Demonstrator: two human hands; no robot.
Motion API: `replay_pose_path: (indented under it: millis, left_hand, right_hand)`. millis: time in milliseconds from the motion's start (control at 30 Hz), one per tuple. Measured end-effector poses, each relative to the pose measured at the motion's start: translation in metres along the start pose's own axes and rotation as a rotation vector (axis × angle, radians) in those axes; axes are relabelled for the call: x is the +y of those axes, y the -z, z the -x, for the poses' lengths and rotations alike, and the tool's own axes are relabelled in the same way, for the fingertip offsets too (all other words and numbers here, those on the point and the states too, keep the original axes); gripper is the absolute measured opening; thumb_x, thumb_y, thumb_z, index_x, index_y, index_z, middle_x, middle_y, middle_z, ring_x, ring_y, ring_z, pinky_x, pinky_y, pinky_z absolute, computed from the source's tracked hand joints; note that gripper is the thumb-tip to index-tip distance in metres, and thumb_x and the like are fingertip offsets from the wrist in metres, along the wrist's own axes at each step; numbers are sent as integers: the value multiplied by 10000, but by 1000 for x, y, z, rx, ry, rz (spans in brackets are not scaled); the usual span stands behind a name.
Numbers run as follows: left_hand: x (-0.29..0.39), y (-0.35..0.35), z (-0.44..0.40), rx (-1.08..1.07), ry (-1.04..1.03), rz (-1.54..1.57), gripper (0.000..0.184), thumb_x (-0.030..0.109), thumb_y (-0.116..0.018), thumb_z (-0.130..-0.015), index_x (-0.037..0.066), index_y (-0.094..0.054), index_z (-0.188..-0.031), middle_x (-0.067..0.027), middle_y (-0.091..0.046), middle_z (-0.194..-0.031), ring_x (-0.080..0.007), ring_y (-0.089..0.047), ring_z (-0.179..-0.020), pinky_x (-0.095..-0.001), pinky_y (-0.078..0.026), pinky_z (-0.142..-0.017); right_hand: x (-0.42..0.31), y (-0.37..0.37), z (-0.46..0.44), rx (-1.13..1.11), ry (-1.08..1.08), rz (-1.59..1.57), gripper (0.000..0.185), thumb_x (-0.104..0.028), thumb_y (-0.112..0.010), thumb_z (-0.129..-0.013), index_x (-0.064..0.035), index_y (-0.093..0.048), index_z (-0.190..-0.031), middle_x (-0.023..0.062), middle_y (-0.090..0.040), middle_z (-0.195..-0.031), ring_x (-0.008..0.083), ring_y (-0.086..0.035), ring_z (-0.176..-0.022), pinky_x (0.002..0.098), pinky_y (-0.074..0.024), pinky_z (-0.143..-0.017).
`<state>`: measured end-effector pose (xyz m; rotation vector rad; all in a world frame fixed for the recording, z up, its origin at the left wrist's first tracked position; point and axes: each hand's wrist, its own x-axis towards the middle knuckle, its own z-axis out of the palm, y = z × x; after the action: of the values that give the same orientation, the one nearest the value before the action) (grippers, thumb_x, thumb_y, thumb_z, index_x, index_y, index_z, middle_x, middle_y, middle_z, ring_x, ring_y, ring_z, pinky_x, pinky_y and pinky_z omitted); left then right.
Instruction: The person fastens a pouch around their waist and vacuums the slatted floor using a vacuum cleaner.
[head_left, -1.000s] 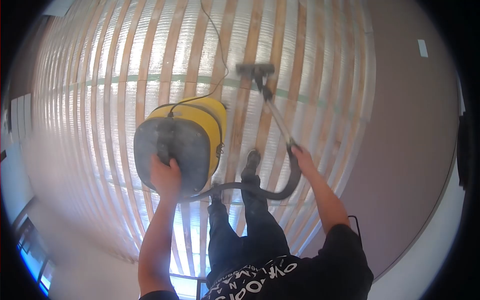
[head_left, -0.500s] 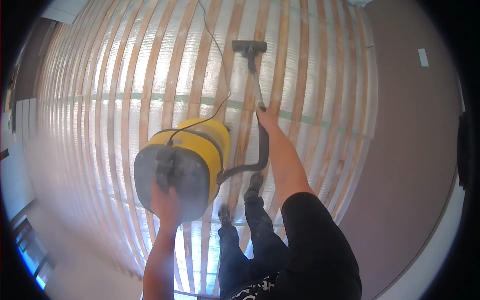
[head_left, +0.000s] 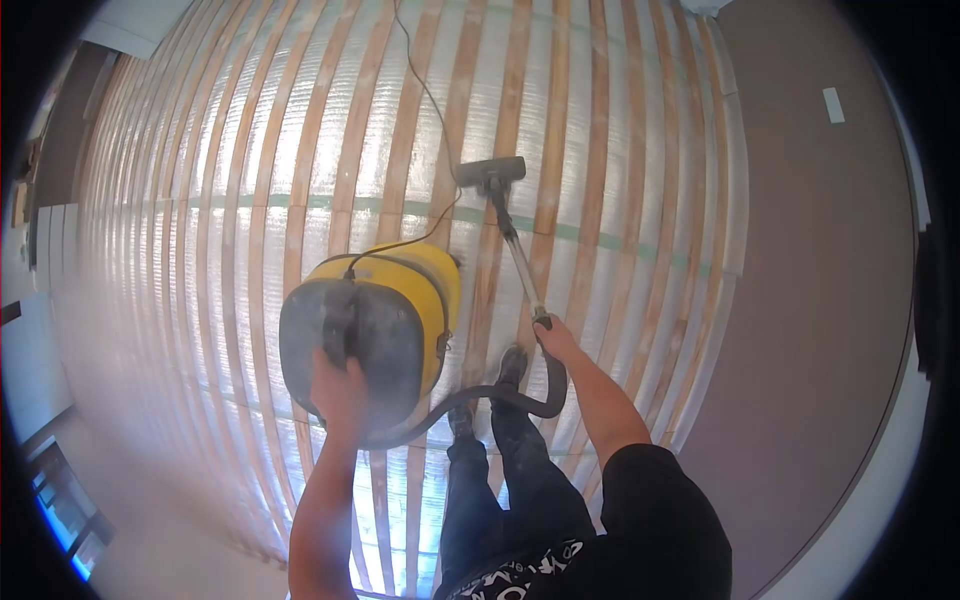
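Observation:
My left hand (head_left: 340,392) is closed around the black top handle (head_left: 341,328) of a yellow and black vacuum cleaner (head_left: 432,285), which is held in front of me to the left. My right hand (head_left: 559,336) grips the vacuum wand (head_left: 524,268) at its upper end, where the black hose (head_left: 480,395) joins. The hose loops across in front of my legs toward the machine. At the wand's far end, the wide dark floor nozzle (head_left: 490,171) lies over the battens and shiny foil. Haze blurs my left fingers a little.
Wooden battens (head_left: 545,150) run in parallel strips over silver foil (head_left: 335,160), crossed by green tape (head_left: 590,238). A power cord (head_left: 432,90) trails from the vacuum past the nozzle. A brown wall (head_left: 800,250) stands at right; my shoes (head_left: 512,367) are between the battens.
My right hand has drawn the wand and nozzle back toward me. The hose now bends lower, in front of my legs. The vacuum has shifted slightly, with my left hand still on its handle.

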<state>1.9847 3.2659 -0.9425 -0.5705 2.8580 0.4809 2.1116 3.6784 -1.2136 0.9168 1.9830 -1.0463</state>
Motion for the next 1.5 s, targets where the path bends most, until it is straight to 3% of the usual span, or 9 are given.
replay_pose_path:
  millis: [133,533,633,733,967,1067,1200,1333,1500]
  left_hand:
    - [32,25,4,-126,127,-21,490,278,-608,-970,-31,-568,-1348,-322,-704,-1179,-511,-682,-1103,-578,-517,-973]
    - [27,17,6,-87,62,-21,498,270,-612,-959,-21,-551,-1357,-333,-711,-1146,-535,-684,-1062,-606,-518,-918]
    - [24,13,6,-47,56,-44,498,275,-618,-954,1,-556,-1366,-319,-716,-1143,-529,-688,-1057,-608,-519,-919]
    - [15,4,5,15,4,-59,495,269,-624,-947,14,-560,-1367,-310,-719,-1144,-529,-688,-1051,-611,-520,-917]
    - [16,7,6,-26,19,-63,494,279,-611,-947,5,-565,-1356,-314,-719,-1122,-532,-685,-1045,-610,-517,-919]
    - [21,8,5,-36,33,-67,501,293,-609,-954,-1,-566,-1358,-318,-718,-1125,-533,-684,-1049,-609,-516,-923]
    - [18,11,8,-29,35,-102,553,299,-602,-959,-5,-551,-1418,-318,-716,-1179,-525,-681,-1095,-594,-518,-951]
    - [19,6,5,-42,45,-116,604,292,-600,-961,-14,-524,-1476,-315,-710,-1232,-512,-678,-1142,-578,-516,-983]
    - [15,2,7,-3,10,-117,584,259,-612,-961,-9,-530,-1474,-298,-707,-1255,-493,-679,-1161,-568,-519,-994]
  right_hand:
    - [17,-5,52,-65,-123,-16,789,-485,-648,-983,-22,-428,-1582,307,-713,-1280,456,-695,-1211,489,-544,-1051]
    - [150,-6,172,-187,-248,0,751,-439,-672,-962,-18,-464,-1549,271,-745,-1128,378,-752,-1029,445,-583,-920]
    - [171,1,183,-136,-209,-60,543,-371,-674,-986,12,-591,-1361,165,-733,-971,260,-724,-763,416,-603,-717]
    - [208,8,185,-202,-216,-55,635,-417,-713,-934,43,-619,-1361,218,-754,-1068,320,-754,-875,433,-595,-828]
    - [163,58,265,-108,-394,-539,489,-345,-732,-977,59,-688,-1249,146,-735,-1026,238,-713,-884,393,-573,-829]
    - [156,59,244,40,-161,-487,432,-326,-727,-995,44,-701,-1218,116,-715,-961,195,-691,-777,374,-571,-729]
    - [82,85,163,9,-143,-477,532,-365,-721,-996,46,-648,-1326,162,-754,-1089,262,-718,-1034,388,-550,-946]
    - [49,91,12,244,155,-237,563,-433,-690,-990,30,-646,-1308,216,-762,-1107,361,-768,-913,435,-603,-832]
    - [-24,97,-52,128,9,-270,644,-423,-710,-935,33,-592,-1373,243,-757,-1161,378,-778,-922,437,-616,-827]
